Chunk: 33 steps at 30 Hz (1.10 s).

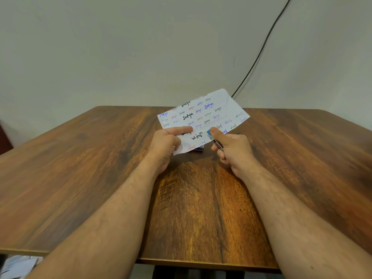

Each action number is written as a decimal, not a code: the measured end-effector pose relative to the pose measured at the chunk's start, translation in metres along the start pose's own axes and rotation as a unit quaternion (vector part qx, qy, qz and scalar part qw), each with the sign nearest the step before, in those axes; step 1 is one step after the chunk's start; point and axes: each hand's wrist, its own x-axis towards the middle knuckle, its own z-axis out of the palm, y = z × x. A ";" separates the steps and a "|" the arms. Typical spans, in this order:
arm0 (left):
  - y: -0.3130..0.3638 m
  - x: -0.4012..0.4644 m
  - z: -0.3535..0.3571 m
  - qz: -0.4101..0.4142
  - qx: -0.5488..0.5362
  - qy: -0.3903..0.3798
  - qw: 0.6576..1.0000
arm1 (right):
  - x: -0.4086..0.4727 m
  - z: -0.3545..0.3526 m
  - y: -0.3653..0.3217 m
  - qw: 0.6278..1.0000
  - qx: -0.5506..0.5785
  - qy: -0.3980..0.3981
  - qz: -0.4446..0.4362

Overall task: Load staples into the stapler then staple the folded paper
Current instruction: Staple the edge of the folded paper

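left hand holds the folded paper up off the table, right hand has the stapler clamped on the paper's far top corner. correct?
Not quite. In the head view the right hand has the stapler on the paper's near bottom edge, beside the left hand, not the far top corner. The rest holds: the left hand holds the paper up off the table.

I am seeing white paper [203, 115] showing blue, red, black script, blue stapler [209, 133] tip, brown woodgrain tabletop [100, 168]

Wooden table [80, 168], black cable [259, 51] on wall [120, 47].
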 end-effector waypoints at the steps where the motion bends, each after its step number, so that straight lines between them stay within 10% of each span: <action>1: 0.000 -0.001 0.000 0.001 0.000 -0.001 1.000 | 0.000 0.000 0.000 1.000 0.004 0.001 0.000; 33: 0.013 -0.004 -0.010 -0.051 0.023 0.103 0.993 | 0.011 -0.026 -0.003 0.995 0.084 0.058 -0.001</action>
